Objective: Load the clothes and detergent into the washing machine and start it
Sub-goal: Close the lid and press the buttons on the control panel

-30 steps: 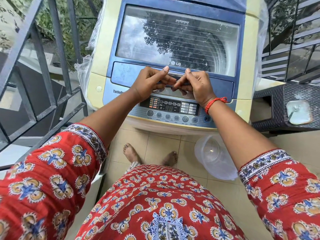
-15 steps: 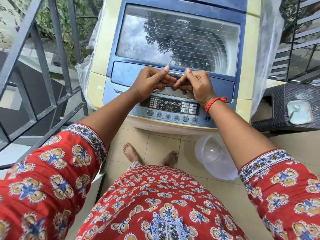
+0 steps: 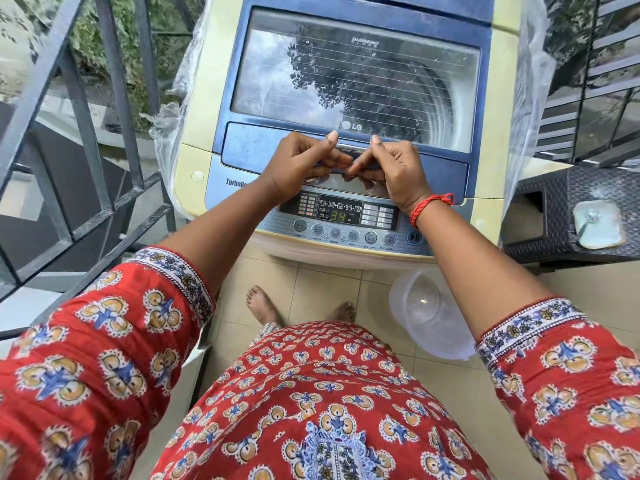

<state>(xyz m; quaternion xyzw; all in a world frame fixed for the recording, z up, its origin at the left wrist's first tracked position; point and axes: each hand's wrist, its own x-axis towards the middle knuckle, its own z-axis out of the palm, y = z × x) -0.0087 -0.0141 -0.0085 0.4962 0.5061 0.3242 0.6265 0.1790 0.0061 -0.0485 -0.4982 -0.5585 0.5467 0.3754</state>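
Note:
A cream and blue top-loading washing machine (image 3: pixel 197 161) stands in front of me with its glass lid (image 3: pixel 356 74) down. My left hand (image 3: pixel 298 164) and my right hand (image 3: pixel 394 168) both curl their fingers under the lid's front handle, thumbs resting on top. Just below the hands, the control panel (image 3: pixel 341 214) is lit and its green display reads 34. A row of round buttons runs under the display. The glass reflects sky and a tree, so the drum's contents cannot be made out.
An empty clear plastic tub (image 3: pixel 429 313) lies on the tiled floor at the machine's right foot. A dark woven stand (image 3: pixel 550 216) with a small metal dish on it is at the right. Metal railings (image 3: pixel 114 98) close in the left side, and clear plastic sheeting hangs beside the machine.
The display, blank a second ago, now shows the number 34. Both hands have stayed on the lid handle.

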